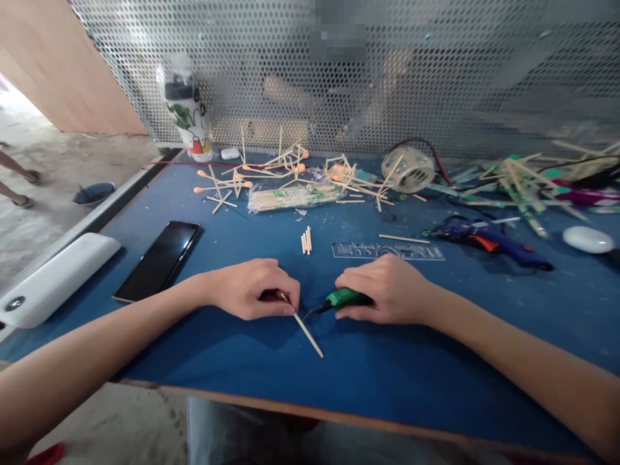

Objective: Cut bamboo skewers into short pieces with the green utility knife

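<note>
My left hand (256,289) is closed around a thin wooden stick (309,335), which slants down to the right, its free end near the table surface. In my right hand (385,290) is a green utility knife (346,298) with a black front. Its thin blade, hard to make out, points left close to the stick; whether they touch I cannot tell. Several short stick pieces (307,241) lie together just beyond my hands. A clear stencil ruler (387,251) lies flat beyond my right hand, and a single stick (404,239) rests behind it.
On the blue table (232,368) are a phone (159,259), a white case (58,278), a blue glue gun (489,241) and a bagged stick bundle (295,197). Stick frames with orange tips, a tape roll (408,169) and a bottle (188,116) stand before the perforated metal panel (271,58).
</note>
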`<state>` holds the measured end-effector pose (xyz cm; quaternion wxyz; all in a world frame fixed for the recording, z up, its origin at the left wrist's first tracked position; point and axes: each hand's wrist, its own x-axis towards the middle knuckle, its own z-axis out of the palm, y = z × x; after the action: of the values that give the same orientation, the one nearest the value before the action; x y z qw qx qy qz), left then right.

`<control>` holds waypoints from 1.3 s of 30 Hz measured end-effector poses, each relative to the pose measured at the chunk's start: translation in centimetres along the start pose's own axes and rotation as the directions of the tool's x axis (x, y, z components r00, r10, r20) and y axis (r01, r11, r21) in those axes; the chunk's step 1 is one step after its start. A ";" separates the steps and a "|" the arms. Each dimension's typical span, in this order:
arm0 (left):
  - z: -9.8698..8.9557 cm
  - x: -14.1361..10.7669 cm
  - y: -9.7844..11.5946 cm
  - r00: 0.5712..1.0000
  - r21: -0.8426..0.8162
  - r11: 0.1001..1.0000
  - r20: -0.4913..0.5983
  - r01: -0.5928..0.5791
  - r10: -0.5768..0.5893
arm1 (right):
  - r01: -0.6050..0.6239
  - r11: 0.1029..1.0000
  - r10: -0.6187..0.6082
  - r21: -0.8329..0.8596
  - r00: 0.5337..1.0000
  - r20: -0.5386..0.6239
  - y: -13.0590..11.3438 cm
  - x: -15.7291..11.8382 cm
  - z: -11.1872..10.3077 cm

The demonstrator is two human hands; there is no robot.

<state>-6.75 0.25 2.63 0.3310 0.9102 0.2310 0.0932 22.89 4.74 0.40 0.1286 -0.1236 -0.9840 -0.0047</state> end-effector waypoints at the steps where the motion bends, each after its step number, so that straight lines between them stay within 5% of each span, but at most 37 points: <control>1: 0.0 0.1 0.0 1.000 -0.001 1.000 0.007 -0.003 0.003 | 0.003 1.000 -0.003 -0.012 0.999 -0.036 0.0 -0.3 0.2; 9: 0.1 0.6 -0.3 0.999 0.004 1.000 0.036 0.012 -0.012 | 0.126 0.986 -0.137 -0.113 0.986 -0.091 0.3 -0.9 0.9; 39: 0.1 0.6 -0.8 0.998 -0.022 1.000 0.060 0.015 -0.014 | 0.080 0.990 -0.088 -0.119 0.994 -0.062 0.0 -0.5 0.9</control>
<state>-6.43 1.03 2.04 0.3487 0.9070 0.2267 0.0662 23.17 4.64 -0.56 0.1538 -0.0889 -0.9815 -0.0714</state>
